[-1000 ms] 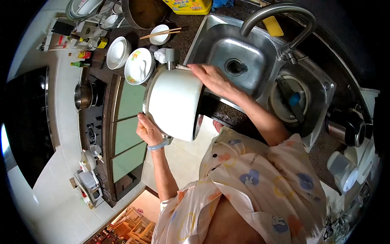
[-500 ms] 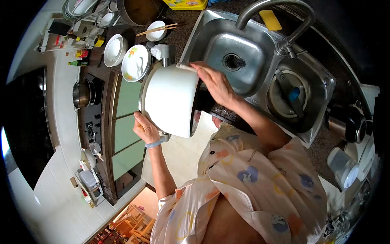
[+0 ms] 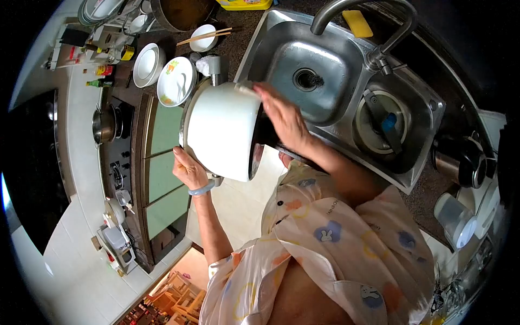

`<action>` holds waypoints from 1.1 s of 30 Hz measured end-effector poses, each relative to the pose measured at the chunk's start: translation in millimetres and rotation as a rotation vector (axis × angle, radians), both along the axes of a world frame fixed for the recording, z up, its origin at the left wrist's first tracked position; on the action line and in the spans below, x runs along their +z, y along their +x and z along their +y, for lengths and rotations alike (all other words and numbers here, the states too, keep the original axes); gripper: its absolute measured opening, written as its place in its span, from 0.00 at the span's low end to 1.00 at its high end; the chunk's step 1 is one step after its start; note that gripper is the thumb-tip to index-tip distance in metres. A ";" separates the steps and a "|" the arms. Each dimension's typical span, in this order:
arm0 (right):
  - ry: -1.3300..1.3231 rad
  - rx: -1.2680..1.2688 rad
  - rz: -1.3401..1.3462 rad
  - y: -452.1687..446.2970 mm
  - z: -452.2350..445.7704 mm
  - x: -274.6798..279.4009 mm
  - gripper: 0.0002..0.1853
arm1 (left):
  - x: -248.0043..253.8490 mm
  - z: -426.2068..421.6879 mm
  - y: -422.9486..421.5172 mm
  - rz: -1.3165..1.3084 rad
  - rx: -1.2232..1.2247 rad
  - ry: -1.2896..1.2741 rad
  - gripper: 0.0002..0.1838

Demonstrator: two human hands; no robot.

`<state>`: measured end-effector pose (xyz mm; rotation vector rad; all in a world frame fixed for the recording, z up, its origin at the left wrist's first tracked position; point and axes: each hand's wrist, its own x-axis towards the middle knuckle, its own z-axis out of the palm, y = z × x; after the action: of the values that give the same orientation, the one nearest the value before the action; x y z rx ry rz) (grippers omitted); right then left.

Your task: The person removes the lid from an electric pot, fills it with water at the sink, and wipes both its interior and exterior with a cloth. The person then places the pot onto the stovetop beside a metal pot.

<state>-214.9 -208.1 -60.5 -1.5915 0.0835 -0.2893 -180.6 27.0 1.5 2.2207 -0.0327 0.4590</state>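
Note:
A white rice cooker (image 3: 219, 132), round-bodied with a dark base, is held tilted on its side in front of me. My left hand (image 3: 189, 169), with a pale bangle at the wrist, grips its rim at the lower left. At the upper side of the body, my right hand (image 3: 284, 116) presses a pale cloth (image 3: 247, 88) against the surface, its fingers slightly blurred. Most of the cloth is hidden under the fingers. A grey side handle (image 3: 215, 67) sticks up from the cooker. Its inside faces away from me.
A double steel sink (image 3: 325, 59) lies to the right; its smaller basin holds a round pale vessel (image 3: 374, 132) with a dark bar and something blue. Bowls (image 3: 147, 65), a patterned plate (image 3: 176, 81) and chopsticks (image 3: 206, 37) sit on the counter. A yellow sponge (image 3: 357, 23) lies behind the faucet.
My right hand and the cloth have shifted slightly along the cooker's upper side. The left hand keeps its grip on the rim. The whole view has moved a little.

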 end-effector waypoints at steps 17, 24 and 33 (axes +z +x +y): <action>-0.377 0.219 -0.170 53.2 1.0 45.3 0.21 | -3.8 1.5 1.6 -0.012 -0.039 -0.080 0.29; -0.341 0.363 0.330 85.0 -14.1 48.4 0.23 | 1.6 -7.4 9.2 0.019 0.026 -0.040 0.30; -0.926 0.068 -0.510 4.5 63.5 77.8 0.17 | 1.9 -9.9 15.6 0.021 -0.011 -0.035 0.29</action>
<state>-210.4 -144.6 17.3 -2.3651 -0.5738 -0.7426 -165.0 17.1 3.4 2.1891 -0.0263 0.4273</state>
